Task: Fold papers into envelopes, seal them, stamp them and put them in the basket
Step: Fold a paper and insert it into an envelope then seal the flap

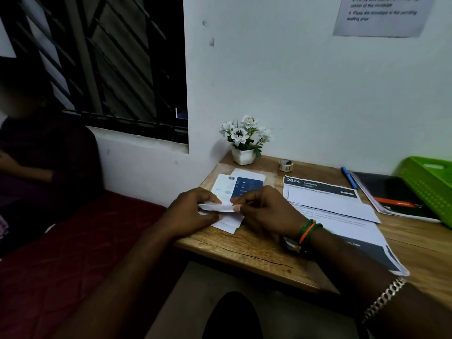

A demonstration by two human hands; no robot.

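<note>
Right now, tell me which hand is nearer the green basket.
Right. The right hand pinches the small paper nearer mid-table, with printed sheets between it and the green basket; the left hand sits farther left.

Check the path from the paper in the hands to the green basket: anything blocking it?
Nothing upright blocks it. Between the folded paper and the green basket lie only flat printed sheets and a dark folder.

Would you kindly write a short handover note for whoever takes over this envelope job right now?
Left hand and right hand both pinch a small white paper slip above the desk's near-left corner.
Envelope lies flat under the hands; more printed sheets to the right.
Tape roll by the flower pot; green basket far right.
Done: unclear.
Left: finish this envelope, put it in the basket, then the remaining sheets.
</note>
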